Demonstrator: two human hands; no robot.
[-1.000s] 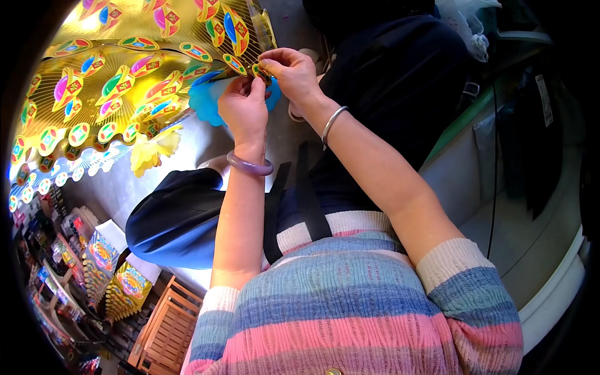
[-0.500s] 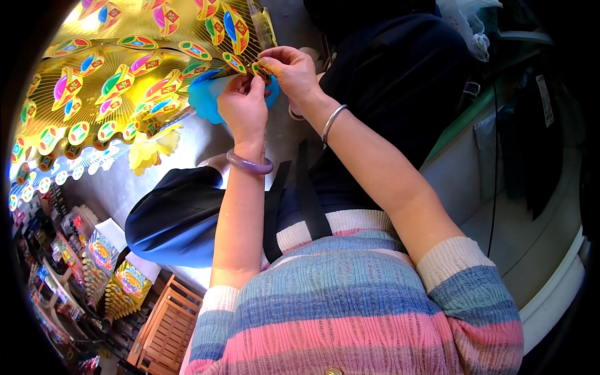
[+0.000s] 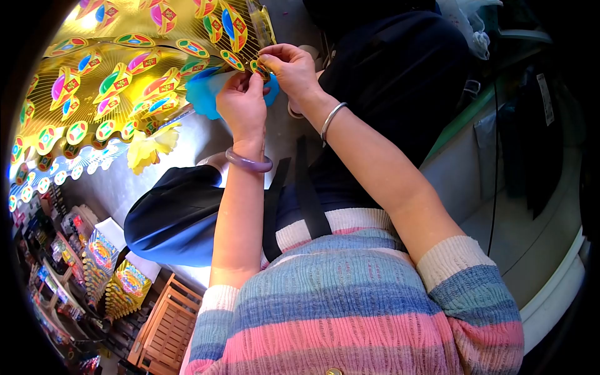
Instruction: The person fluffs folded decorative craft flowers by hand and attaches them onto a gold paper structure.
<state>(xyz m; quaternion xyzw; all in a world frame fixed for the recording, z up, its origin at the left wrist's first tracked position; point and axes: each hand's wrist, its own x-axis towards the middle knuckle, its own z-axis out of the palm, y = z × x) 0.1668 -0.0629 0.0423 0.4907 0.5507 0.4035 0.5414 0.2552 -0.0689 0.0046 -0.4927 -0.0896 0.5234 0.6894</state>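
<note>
A large shiny gold foil paper decoration [image 3: 144, 53], printed with colourful ingots and coin shapes, fills the upper left. At its right-hand scalloped edge, my left hand [image 3: 242, 103] pinches the foil between thumb and fingers. Close beside it, my right hand [image 3: 290, 70] pinches the same coin-patterned edge with thumb and forefinger. The exact spot between the fingertips is small and partly hidden. Behind my left hand shows a blue scalloped paper piece [image 3: 203, 103]. A yellow paper flower [image 3: 153, 147] hangs under the foil, left of my left wrist.
A wooden slatted chair [image 3: 165, 325] stands at the lower left, near shelves of goods [image 3: 59, 290] and folded printed gold papers [image 3: 128, 287]. My dark-trousered knees lie under the work. A clear plastic bag [image 3: 469, 25] is at the upper right, above a pale green-edged container [image 3: 462, 125].
Both hands keep their pinch at the foil edge, with only a very slight shift. The foil and flower move a few pixels left in view.
</note>
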